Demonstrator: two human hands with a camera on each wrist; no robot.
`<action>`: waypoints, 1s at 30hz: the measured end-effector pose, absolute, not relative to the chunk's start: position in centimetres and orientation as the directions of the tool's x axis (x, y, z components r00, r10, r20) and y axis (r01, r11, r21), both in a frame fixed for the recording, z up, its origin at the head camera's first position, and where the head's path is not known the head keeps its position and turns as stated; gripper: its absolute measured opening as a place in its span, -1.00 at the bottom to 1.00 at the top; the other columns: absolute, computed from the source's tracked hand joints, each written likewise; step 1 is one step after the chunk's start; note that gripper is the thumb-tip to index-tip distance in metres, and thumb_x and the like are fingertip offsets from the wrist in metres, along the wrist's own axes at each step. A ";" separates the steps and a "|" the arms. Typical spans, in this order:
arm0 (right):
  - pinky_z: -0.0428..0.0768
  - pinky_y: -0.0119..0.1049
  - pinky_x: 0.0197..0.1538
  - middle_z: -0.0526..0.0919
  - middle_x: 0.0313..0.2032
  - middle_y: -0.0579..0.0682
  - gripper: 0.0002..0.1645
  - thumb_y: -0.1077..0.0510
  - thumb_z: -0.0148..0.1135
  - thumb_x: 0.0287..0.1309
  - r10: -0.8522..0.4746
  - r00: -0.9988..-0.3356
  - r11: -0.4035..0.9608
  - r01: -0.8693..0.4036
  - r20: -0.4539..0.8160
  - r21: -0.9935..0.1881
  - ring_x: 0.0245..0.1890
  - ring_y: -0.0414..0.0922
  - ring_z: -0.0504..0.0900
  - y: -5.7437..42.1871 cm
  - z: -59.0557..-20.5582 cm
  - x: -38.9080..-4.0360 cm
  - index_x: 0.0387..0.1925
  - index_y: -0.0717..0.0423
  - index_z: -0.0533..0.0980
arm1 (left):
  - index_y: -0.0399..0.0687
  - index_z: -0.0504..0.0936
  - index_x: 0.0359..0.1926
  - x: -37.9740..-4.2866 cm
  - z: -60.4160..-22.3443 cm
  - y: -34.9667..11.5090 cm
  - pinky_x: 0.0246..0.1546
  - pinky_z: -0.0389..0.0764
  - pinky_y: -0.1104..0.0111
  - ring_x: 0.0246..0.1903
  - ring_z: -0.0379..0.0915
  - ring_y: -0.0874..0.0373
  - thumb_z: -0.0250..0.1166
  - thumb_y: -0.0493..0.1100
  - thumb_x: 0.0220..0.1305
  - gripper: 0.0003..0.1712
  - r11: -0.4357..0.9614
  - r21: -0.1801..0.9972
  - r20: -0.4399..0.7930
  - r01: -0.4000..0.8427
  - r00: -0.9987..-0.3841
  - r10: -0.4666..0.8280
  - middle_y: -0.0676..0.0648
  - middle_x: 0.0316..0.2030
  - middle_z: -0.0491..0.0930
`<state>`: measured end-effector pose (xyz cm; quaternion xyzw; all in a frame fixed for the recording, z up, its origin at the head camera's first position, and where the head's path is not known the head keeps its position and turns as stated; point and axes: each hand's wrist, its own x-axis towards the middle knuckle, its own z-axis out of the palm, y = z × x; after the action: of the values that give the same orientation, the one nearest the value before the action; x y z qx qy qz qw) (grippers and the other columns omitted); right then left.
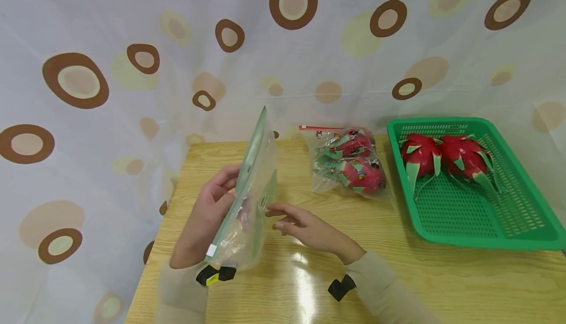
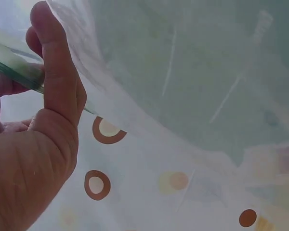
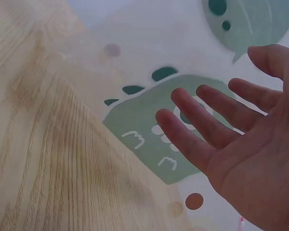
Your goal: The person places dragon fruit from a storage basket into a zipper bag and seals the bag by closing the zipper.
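A clear zip bag with a green edge and a white slider point(image 1: 253, 216) stands upright over the left part of the table. My left hand point(image 1: 208, 216) grips it near its zip edge; in the left wrist view the thumb point(image 2: 58, 72) lies along the plastic while other fingers are behind the green strip. On the bag's other side, my right hand point(image 1: 311, 228) holds nothing, fingertips close to the plastic. The right wrist view shows that hand's fingers point(image 3: 197, 139) spread in front of the bag's green cartoon print point(image 3: 144, 134).
Behind my right hand lies a red-zip bag point(image 1: 316, 167) with dragon fruits in it. A green plastic basket point(image 1: 477, 242) at the right holds two dragon fruits point(image 1: 460, 154). A patterned curtain point(image 1: 327, 44) hangs behind the wooden table point(image 1: 376, 284).
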<state>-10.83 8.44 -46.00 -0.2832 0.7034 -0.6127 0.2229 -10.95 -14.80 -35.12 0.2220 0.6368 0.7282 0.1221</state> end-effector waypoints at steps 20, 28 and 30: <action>0.75 -0.13 -0.12 0.56 -0.02 -0.03 -0.63 -0.01 -0.09 0.54 -0.369 -0.929 -0.236 0.079 0.014 -0.968 -0.10 -0.13 0.67 11.6 -44.4 -10.2 0.05 0.23 0.33 | -0.18 0.35 0.23 -12.4 -42.0 -8.7 -0.37 0.72 0.25 -0.36 0.66 0.16 0.15 -0.24 0.42 -0.60 0.085 0.993 -0.112 -0.080 -0.849 0.516 -0.12 -0.16 0.57; 0.77 -0.10 -0.24 0.51 -0.13 0.05 -0.67 0.04 0.04 0.48 -0.324 -0.944 -0.082 0.090 -0.059 -0.993 -0.23 -0.12 0.70 12.0 -44.6 -10.1 -0.25 0.27 0.35 | -0.15 0.46 -0.08 -12.1 -43.3 -6.4 -0.50 0.72 0.28 -0.52 0.64 0.18 0.25 -0.08 0.39 -0.75 0.235 0.971 -0.145 -0.035 -0.871 0.469 -0.07 -0.33 0.55; 0.77 -0.11 -0.25 0.52 -0.12 0.09 -0.68 0.08 0.06 0.47 -0.316 -0.946 -0.036 0.093 -0.077 -0.995 -0.25 -0.11 0.70 12.1 -44.7 -10.2 -0.31 0.28 0.35 | -0.14 0.46 -0.12 -12.0 -43.4 -6.1 -0.52 0.72 0.28 -0.52 0.64 0.21 0.25 -0.10 0.38 -0.78 0.265 0.964 -0.140 -0.017 -0.880 0.454 -0.07 -0.33 0.53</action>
<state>-10.16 12.11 -44.65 -0.0819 0.6795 -0.7150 0.1429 -12.03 -6.10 -43.39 0.1420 0.7699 0.5893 0.1997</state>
